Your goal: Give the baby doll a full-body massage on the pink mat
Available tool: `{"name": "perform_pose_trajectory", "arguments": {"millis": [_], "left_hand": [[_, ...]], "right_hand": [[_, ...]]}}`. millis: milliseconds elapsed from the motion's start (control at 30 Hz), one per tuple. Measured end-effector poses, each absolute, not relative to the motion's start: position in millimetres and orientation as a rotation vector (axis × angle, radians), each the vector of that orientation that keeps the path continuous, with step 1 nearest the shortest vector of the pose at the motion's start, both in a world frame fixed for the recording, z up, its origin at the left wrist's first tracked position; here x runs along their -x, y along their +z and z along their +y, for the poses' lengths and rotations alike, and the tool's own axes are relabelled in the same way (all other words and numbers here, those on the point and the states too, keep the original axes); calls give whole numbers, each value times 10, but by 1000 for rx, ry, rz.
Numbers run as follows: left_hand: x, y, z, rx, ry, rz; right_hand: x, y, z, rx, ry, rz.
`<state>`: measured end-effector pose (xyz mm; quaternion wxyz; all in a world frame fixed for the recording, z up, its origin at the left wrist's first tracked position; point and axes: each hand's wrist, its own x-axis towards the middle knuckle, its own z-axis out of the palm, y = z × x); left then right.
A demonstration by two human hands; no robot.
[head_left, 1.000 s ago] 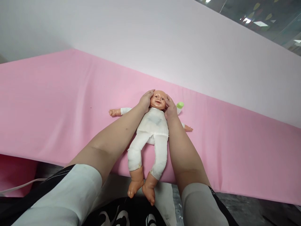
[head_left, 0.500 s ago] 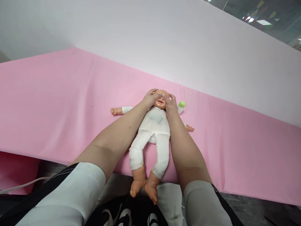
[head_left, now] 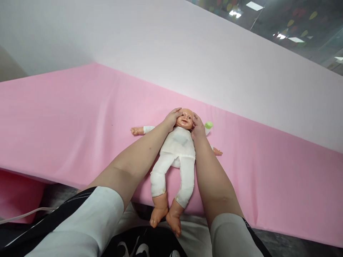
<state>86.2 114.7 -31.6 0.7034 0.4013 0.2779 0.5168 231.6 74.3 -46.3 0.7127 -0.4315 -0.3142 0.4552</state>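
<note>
A baby doll with a white cloth body lies on its back, its plastic head up and its feet towards me. My left hand is curved round the left side of the doll's head, fingertips near its eye. On the other side my right hand cups the head at the cheek and temple. The doll's face shows between my hands. Both its arms are spread out, partly hidden behind my forearms. Just right of my right hand is a white bottle with a green cap, partly covered by that hand.
The doll rests on a pink-covered table, its feet reaching over the near edge. A white wall rises behind, with a dark glass pane at upper right. A pale cable runs at lower left.
My thumbs have moved apart, from over the doll's eyes out to the sides of its head, so the eyes now show. The whole view has shifted slightly.
</note>
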Motion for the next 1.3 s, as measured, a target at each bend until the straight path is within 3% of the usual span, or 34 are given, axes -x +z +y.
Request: {"name": "perform_pose_trajectory", "arguments": {"millis": [233,467,1033,1300], "left_hand": [[-816,-403,1178,-805,1146,550],[-946,-436,1235,-1200,1283,797],[-726,-207,964,-1833,1148,1311],[-663,-255,659,-2122,1064,1274]], "right_hand": [[-2303,-504,678,877,1081,-734],[-2199,-465,736,1037,798,-912],[-2210,-468,629,1592,321,-1137],[-2231,-430,249,1683,181,-1392]]}}
